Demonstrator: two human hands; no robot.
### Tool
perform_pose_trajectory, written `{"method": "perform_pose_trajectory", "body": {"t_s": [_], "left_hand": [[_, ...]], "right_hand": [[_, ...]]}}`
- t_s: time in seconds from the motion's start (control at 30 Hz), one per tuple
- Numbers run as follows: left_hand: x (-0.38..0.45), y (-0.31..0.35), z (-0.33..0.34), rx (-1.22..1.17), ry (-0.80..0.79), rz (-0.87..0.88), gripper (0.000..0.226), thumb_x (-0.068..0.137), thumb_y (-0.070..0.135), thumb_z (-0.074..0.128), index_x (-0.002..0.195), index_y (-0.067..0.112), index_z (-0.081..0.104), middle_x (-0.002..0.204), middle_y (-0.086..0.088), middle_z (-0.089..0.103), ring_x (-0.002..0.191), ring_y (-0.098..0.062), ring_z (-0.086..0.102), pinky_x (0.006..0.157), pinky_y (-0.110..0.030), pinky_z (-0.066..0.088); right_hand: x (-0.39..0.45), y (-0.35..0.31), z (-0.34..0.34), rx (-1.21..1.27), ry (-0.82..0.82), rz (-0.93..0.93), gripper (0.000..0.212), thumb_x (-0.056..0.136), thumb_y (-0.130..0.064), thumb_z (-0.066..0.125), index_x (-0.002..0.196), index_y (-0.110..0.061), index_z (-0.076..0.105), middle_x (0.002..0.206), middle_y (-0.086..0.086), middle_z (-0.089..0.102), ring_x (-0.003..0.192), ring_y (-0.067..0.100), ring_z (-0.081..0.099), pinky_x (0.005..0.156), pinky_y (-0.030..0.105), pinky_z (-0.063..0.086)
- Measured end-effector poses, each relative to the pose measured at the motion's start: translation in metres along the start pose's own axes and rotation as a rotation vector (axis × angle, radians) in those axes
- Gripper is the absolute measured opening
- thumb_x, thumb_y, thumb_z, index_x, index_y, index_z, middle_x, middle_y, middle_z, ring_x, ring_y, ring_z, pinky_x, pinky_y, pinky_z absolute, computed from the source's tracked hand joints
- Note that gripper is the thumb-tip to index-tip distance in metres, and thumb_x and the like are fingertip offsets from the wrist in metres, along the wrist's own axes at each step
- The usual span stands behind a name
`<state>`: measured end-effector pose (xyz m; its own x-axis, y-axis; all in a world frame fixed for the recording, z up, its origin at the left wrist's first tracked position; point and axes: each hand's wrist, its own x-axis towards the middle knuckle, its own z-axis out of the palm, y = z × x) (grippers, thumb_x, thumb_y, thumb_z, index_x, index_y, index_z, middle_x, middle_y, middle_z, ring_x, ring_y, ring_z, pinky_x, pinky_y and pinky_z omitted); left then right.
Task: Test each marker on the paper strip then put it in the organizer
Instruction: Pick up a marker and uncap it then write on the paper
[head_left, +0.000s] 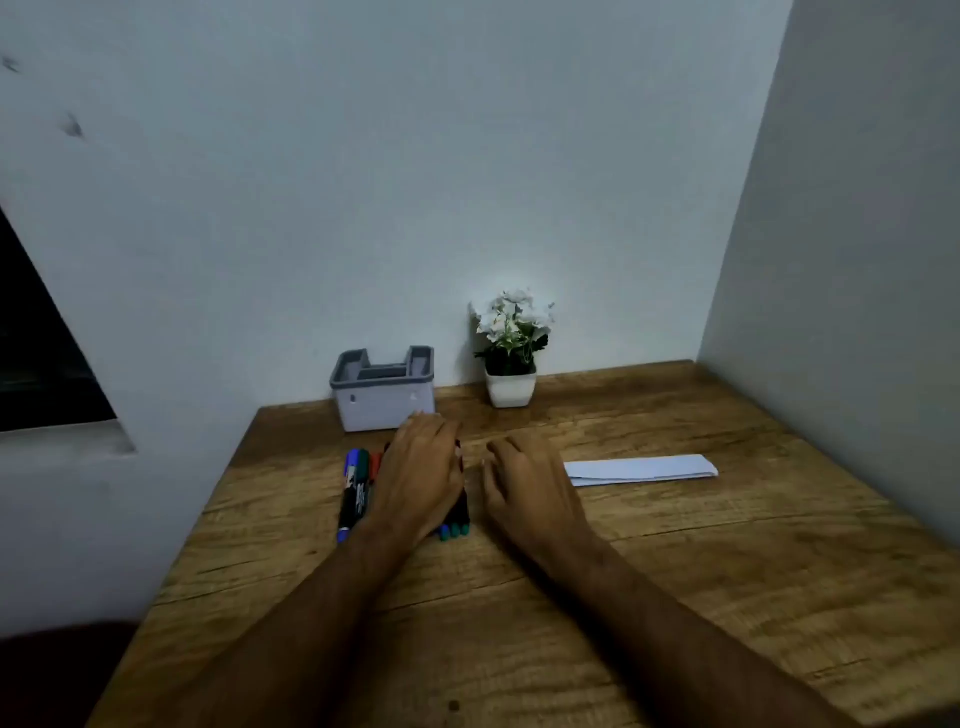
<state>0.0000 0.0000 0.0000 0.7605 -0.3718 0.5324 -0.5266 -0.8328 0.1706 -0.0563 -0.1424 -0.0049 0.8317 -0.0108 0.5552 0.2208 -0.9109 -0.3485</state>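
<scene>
From the head camera: a wooden bench (675, 571) set into a corner between two pale walls. Near the far left corner, against the back wall, a grey-rimmed white organizer (383, 400) with open compartments on top. Just right of it, also at the far edge, a small white pot of white flowers (511, 358). Toward the right side, roughly mid-depth, a folded white paper strip (641, 469) lying flat, long side running left to right. In front of the organizer, a row of markers (356, 493) lying side by side, pointing from near edge to far edge. Left hand (423, 473) palm down, flat across the middle of that row, fingers spread loosely and reaching almost to the organizer's front wall; no closed grip visible, though whether any finger curls round a marker underneath cannot be told. Still uncovered to the left of this hand: a blue-capped marker and a green-capped one, with a sliver of a red one just beside the hand. Poking out under the wrist on the near side: blue and green marker ends. Right hand (524, 483) just beside the left, palm down, fingers relaxed and slightly bent, holding nothing, resting between the markers and the paper strip, its outer edge near the strip's left end but apart from it.
</scene>
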Motion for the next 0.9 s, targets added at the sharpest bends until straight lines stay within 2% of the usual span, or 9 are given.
{"method": "perform_pose_trajectory", "body": {"t_s": [0.13, 0.23, 0.33, 0.4, 0.47, 0.53, 0.63, 0.8, 0.9], "left_hand": [[0.001, -0.006, -0.003, -0.002, -0.056, -0.032, 0.034, 0.076, 0.008, 0.053, 0.108, 0.01, 0.065, 0.107, -0.007, 0.068, 0.107, -0.022, 0.058, 0.116, -0.034, 0.029], [0.002, -0.007, -0.004, -0.018, -0.087, -0.031, 0.021, 0.073, 0.007, 0.052, 0.091, 0.015, 0.059, 0.093, -0.003, 0.064, 0.092, -0.02, 0.054, 0.1, -0.033, 0.038], [0.002, -0.008, -0.005, -0.045, -0.107, -0.025, 0.015, 0.074, 0.008, 0.052, 0.085, 0.018, 0.053, 0.088, 0.003, 0.057, 0.083, -0.013, 0.044, 0.094, -0.031, 0.038], [0.003, -0.008, -0.005, -0.06, -0.109, -0.021, 0.015, 0.075, 0.008, 0.052, 0.083, 0.02, 0.05, 0.087, 0.002, 0.056, 0.082, -0.012, 0.041, 0.09, -0.031, 0.039], [0.003, -0.01, -0.003, -0.058, -0.107, -0.02, 0.013, 0.075, 0.009, 0.052, 0.085, 0.018, 0.053, 0.09, -0.001, 0.06, 0.086, -0.016, 0.048, 0.087, -0.03, 0.039], [0.004, -0.011, -0.003, -0.057, -0.115, -0.027, 0.014, 0.076, 0.011, 0.052, 0.088, 0.016, 0.057, 0.092, -0.002, 0.061, 0.09, -0.018, 0.051, 0.084, -0.029, 0.038], [0.005, -0.01, -0.004, -0.06, -0.118, -0.033, 0.009, 0.076, 0.012, 0.052, 0.082, 0.018, 0.052, 0.089, -0.002, 0.06, 0.087, -0.019, 0.05, 0.076, -0.027, 0.034], [0.007, -0.01, -0.004, -0.083, -0.128, -0.046, 0.007, 0.077, 0.013, 0.05, 0.081, 0.019, 0.052, 0.088, 0.001, 0.059, 0.087, -0.017, 0.05, 0.076, -0.029, 0.039], [0.013, -0.009, -0.004, -0.125, -0.082, -0.08, 0.008, 0.086, 0.014, 0.049, 0.084, 0.016, 0.057, 0.09, 0.0, 0.06, 0.089, -0.016, 0.051, 0.079, -0.031, 0.044]], "right_hand": [[0.004, -0.014, -0.003, 0.1, -0.135, 0.079, 0.032, 0.096, -0.021, 0.056, 0.066, -0.013, 0.055, 0.076, 0.009, 0.062, 0.075, 0.018, 0.052, 0.069, 0.029, 0.035], [0.009, -0.018, -0.001, 0.172, -0.191, 0.146, 0.032, 0.092, -0.019, 0.061, 0.063, -0.006, 0.064, 0.063, 0.006, 0.064, 0.061, 0.015, 0.056, 0.053, 0.026, 0.037], [0.013, -0.021, 0.001, 0.167, -0.251, 0.198, 0.028, 0.086, -0.019, 0.065, 0.06, -0.007, 0.063, 0.058, 0.003, 0.06, 0.059, 0.015, 0.057, 0.051, 0.028, 0.045], [0.015, -0.024, 0.001, 0.169, -0.273, 0.221, 0.03, 0.084, -0.019, 0.066, 0.057, -0.01, 0.058, 0.055, 0.001, 0.055, 0.057, 0.015, 0.055, 0.049, 0.026, 0.039], [0.016, -0.026, -0.003, 0.178, -0.294, 0.248, 0.032, 0.083, -0.02, 0.067, 0.055, -0.012, 0.055, 0.053, -0.001, 0.052, 0.055, 0.014, 0.053, 0.048, 0.025, 0.037], [0.017, -0.028, -0.007, 0.169, -0.307, 0.273, 0.038, 0.083, -0.021, 0.07, 0.052, -0.016, 0.047, 0.051, -0.003, 0.047, 0.051, 0.01, 0.045, 0.045, 0.022, 0.028], [0.02, -0.031, -0.011, 0.135, -0.309, 0.292, 0.04, 0.082, -0.024, 0.072, 0.054, -0.018, 0.043, 0.054, -0.003, 0.045, 0.051, 0.009, 0.041, 0.044, 0.025, 0.024], [0.022, -0.028, -0.011, 0.152, -0.27, 0.314, 0.041, 0.082, -0.024, 0.071, 0.053, -0.015, 0.043, 0.053, -0.001, 0.045, 0.051, 0.014, 0.042, 0.045, 0.03, 0.028], [0.022, -0.024, -0.011, 0.177, -0.21, 0.356, 0.038, 0.084, -0.027, 0.072, 0.053, -0.012, 0.055, 0.051, 0.001, 0.055, 0.055, 0.019, 0.058, 0.053, 0.036, 0.047]]}}
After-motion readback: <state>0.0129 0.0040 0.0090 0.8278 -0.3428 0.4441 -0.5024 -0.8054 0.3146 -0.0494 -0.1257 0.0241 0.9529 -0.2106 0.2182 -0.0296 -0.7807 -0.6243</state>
